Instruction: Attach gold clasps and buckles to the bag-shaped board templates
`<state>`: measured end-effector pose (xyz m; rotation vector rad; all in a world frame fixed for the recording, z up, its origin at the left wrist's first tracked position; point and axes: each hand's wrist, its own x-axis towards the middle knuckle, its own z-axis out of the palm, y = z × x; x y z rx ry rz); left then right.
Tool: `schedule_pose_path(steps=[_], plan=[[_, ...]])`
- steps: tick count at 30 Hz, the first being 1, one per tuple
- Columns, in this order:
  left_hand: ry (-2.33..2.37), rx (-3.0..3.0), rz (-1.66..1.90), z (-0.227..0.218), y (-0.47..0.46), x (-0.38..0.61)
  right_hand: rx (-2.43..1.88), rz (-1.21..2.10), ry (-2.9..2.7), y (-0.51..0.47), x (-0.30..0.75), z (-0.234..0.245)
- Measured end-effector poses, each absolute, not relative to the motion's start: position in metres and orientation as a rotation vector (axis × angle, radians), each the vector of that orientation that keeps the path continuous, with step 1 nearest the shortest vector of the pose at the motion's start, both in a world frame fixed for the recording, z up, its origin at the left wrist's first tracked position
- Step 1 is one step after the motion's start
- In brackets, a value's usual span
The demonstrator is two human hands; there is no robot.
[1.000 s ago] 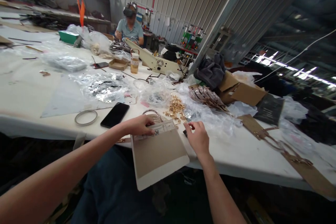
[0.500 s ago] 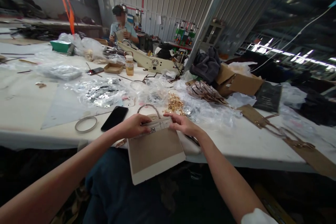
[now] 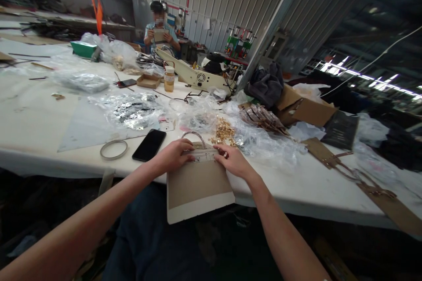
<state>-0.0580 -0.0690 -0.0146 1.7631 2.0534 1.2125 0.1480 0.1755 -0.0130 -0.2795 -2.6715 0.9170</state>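
Observation:
A flat taupe bag panel (image 3: 199,184) with a pale strip along its lower end hangs over the table's front edge. From its far end rises a curved, wrapped handle (image 3: 194,135). My left hand (image 3: 178,154) grips the panel's upper left part, thumb on top and fingers along the edge. On the upper right corner my right hand (image 3: 231,158) is closed, thumb and fingers pinching the edge. Small metal fittings show on the panel between the hands. Just beyond lies a heap of gold-coloured hardware (image 3: 224,130).
Left of the panel lie a black phone (image 3: 149,145) and a roll of tape (image 3: 114,149). Behind are plastic bags (image 3: 135,109), a jar (image 3: 169,79) and a cream machine (image 3: 201,78). More panels with handles (image 3: 376,193) lie right. Across the table a person (image 3: 161,30) holds a similar panel.
My right hand has drawn its fingers in around the panel's upper corner. My left hand has shifted slightly along the top edge. The whole view has swung a little left.

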Motion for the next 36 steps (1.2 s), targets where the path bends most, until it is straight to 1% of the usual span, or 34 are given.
schedule_pose_path(steps=[4,10,15,19,23,29,32,34,36], plan=[[2.087,1.805,1.266,-0.022,-0.071,-0.054,-0.301,0.872,-2.671,0.174,0.152,-0.019],[2.062,1.787,1.334,-0.026,-0.081,-0.061,-0.324,1.036,-2.543,0.157,0.15,-0.034],[2.082,1.639,1.385,-0.026,-0.103,-0.095,-0.328,1.122,-2.416,0.127,0.117,-0.046],[2.075,1.589,1.369,-0.027,-0.119,-0.109,-0.325,1.107,-2.384,0.117,0.099,-0.049],[2.051,1.596,1.397,-0.031,-0.122,-0.101,-0.276,1.099,-2.366,0.116,0.106,-0.05],[2.082,1.684,1.397,-0.027,-0.114,-0.099,-0.2,0.935,-2.383,0.112,0.11,-0.051],[2.149,1.762,1.339,-0.024,-0.114,-0.104,-0.202,0.949,-2.382,0.106,0.107,-0.039],[2.23,1.755,1.288,-0.023,-0.115,-0.106,-0.224,0.993,-2.297,0.095,0.114,-0.015],[2.328,1.689,1.265,-0.021,-0.116,-0.105,-0.202,1.058,-2.186,0.077,0.132,0.019]])
